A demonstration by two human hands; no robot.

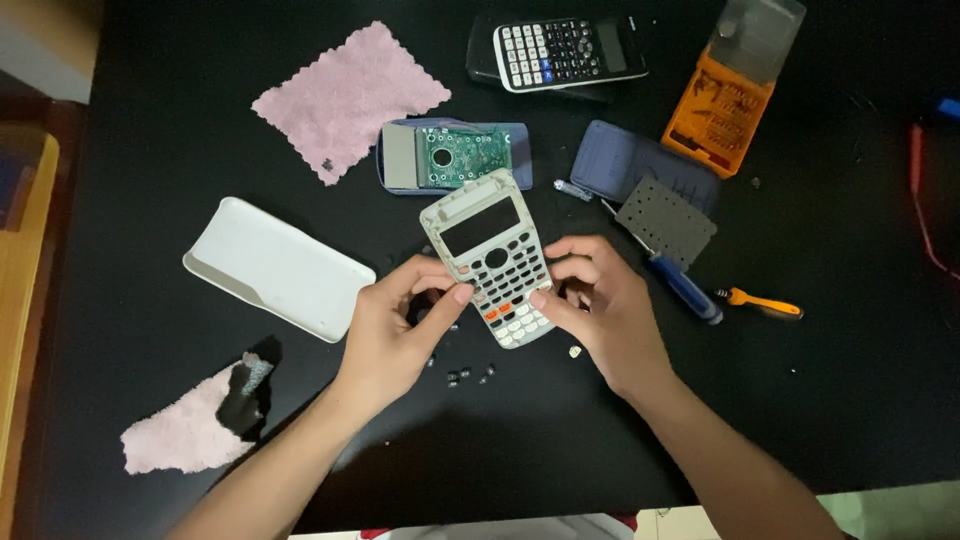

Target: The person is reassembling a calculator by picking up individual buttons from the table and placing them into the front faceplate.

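Bench count, head view.
Pink cloths: 2 (pixel 350 97) (pixel 185 432). Intact calculator: 1 (pixel 570 52). Calculator front panel: 1 (pixel 495 255). Green circuit board: 1 (pixel 463 155). White slide cover: 1 (pixel 275 267). Orange bit case: 1 (pixel 720 110). Screwdrivers: 2 (pixel 685 288) (pixel 765 302).

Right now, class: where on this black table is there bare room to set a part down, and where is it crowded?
Bare patches: right of the orange-handled tool, and between the white cover and lower pink cloth. Crowded: around both hands, left hand and right hand, with small loose keys, circuit board, and bit case.

Single head cam, looks steeply down at black table (pixel 800 400) from close (arm's reach), no 2nd view.
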